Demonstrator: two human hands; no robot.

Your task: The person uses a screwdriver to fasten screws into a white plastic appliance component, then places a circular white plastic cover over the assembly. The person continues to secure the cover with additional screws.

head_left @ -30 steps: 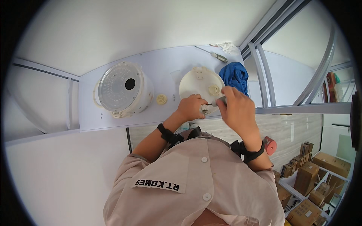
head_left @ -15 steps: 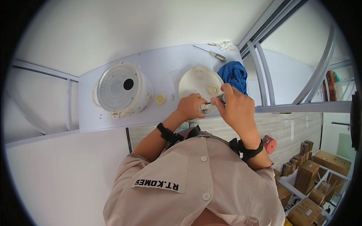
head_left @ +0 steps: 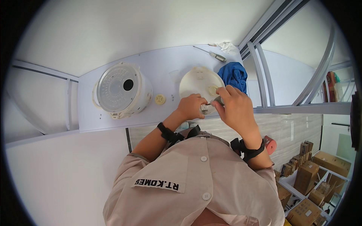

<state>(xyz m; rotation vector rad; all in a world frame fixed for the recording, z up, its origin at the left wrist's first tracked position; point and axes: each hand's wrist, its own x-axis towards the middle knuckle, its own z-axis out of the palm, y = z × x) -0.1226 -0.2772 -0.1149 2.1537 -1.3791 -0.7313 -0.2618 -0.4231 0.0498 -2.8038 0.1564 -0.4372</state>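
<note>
1. Pot [head_left: 113, 90], white and round, with a clear top and a black circle [head_left: 128, 84] on it, stands at the left of the pale bench [head_left: 158, 67].
2. A yellow disc [head_left: 160, 99] lies flat to the pot's right, and grey bits [head_left: 172, 98], too small to make out, lie just beside it.
3. The person's left hand [head_left: 190, 106] is closed on the near edge of a round white lid [head_left: 190, 84], which is at the bench's front, right of the disc.
4. At the lid's near edge, a small white block [head_left: 204, 108] shows next to the left fingertips; a cream knob [head_left: 212, 89] sits farther right on the lid.
5. A screwdriver [head_left: 217, 100] has its dark shaft pointing left toward the block; the tip is hard to see.
6. Behind the lid lies a second screwdriver [head_left: 218, 57], near some crumpled white paper [head_left: 227, 47].
7. A bunched blue cloth [head_left: 233, 77] rests against or just beside the lid's right side; which, one cannot tell.
8. The right hand [head_left: 237, 107] is wrapped around the first screwdriver's grey handle.
9. Farther right, a red roll [head_left: 270, 145] and cardboard boxes [head_left: 307, 177] appear below bench level.
</note>
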